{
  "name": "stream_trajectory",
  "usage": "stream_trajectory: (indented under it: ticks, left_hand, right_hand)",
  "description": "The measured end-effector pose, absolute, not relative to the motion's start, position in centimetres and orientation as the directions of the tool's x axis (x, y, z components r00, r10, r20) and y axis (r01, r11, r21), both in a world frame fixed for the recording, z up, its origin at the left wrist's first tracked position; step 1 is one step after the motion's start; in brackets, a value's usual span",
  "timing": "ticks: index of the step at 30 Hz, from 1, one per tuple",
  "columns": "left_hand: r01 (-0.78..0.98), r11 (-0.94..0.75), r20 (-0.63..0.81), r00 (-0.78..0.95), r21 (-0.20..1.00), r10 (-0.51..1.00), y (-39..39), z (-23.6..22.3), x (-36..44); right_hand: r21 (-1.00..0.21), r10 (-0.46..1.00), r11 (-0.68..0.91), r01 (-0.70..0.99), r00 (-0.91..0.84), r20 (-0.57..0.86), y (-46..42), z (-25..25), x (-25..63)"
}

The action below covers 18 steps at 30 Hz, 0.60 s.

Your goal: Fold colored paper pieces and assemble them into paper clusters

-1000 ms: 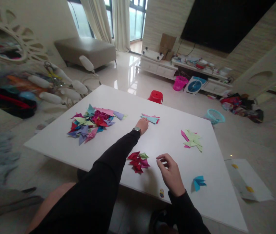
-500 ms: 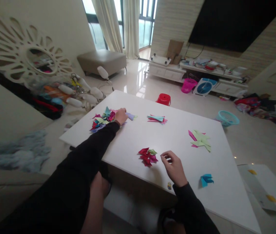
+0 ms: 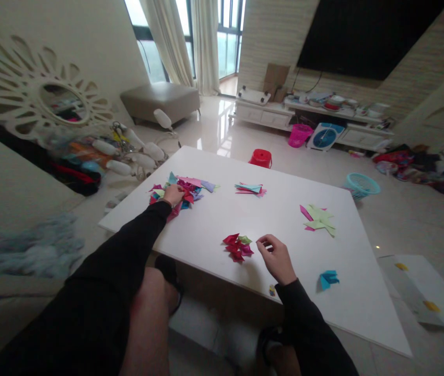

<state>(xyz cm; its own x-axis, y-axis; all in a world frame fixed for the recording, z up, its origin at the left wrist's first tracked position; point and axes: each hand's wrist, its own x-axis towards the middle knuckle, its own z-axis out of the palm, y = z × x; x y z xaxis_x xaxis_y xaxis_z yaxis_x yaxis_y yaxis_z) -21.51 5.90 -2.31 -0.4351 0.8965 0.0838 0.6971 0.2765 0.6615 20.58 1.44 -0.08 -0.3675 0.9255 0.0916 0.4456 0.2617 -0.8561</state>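
My left hand (image 3: 174, 195) reaches into a heap of folded colored paper pieces (image 3: 193, 198) at the table's far left. Its fingers are closed at a red folded paper piece (image 3: 187, 194); part of the grip is hidden. Over the near middle of the white table (image 3: 284, 209), my right hand (image 3: 277, 261) hovers with loosely curled fingers, thumb apart, nothing visible in it. Just left of it sits a small group of red, magenta and green folded pieces (image 3: 237, 247).
Flat folded strips (image 3: 250, 188) lie at the table's back middle. A green and pink paper shape (image 3: 317, 219) and a blue folded piece (image 3: 328, 279) lie to the right. Beyond the table stand a red bucket (image 3: 260, 157) and a light-blue basket (image 3: 362, 185).
My left hand has drawn back leftward into the heap, uncovering pink and purple pieces on its right side. My right hand stays nearly where it was. The view has shifted slightly.
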Motion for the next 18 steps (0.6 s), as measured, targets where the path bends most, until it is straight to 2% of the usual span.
stream_trajectory:
  ticks: [3, 5, 7, 9, 12, 15, 18]
  left_hand:
    - [0.712, 0.308, 0.132, -0.49, 0.631, 0.862, 6.4, -1.1, -20.8]
    - [0.737, 0.265, 0.175, -0.461, 0.621, 0.87, 6.3, 0.0, -19.1]
    - [0.762, 0.161, 0.23, -0.378, 0.627, 0.897, 5.5, 1.1, -16.1]
    - [0.757, -0.064, 0.342, -0.217, 0.65, 0.914, 4.0, 2.1, -12.0]
    - [0.623, -0.271, 0.402, -0.077, 0.734, 0.912, 1.2, 2.6, -5.6]
    - [0.493, -0.359, 0.389, 0.044, 0.793, 0.92, -0.4, 1.5, -1.2]
    - [0.437, -0.424, 0.376, 0.195, 0.793, 0.906, -0.2, -0.3, 0.5]
  right_hand:
    - [-0.854, 0.923, 0.269, 0.445, -0.371, 0.097, 1.6, -0.1, 20.7]
    - [-0.855, 0.923, 0.272, 0.441, -0.371, 0.102, 1.7, -0.1, 20.8]
    - [-0.857, 0.928, 0.27, 0.439, -0.356, 0.11, 1.9, -0.1, 21.0]
    - [-0.861, 0.935, 0.265, 0.434, -0.334, 0.119, 2.1, -0.2, 21.2]
    - [-0.868, 0.948, 0.245, 0.432, -0.295, 0.121, 2.5, -0.2, 21.5]
    - [-0.884, 0.965, 0.201, 0.422, -0.238, 0.106, 2.9, -0.1, 22.0]
    - [-0.923, 0.978, 0.126, 0.364, -0.202, 0.053, 3.0, 0.0, 22.3]
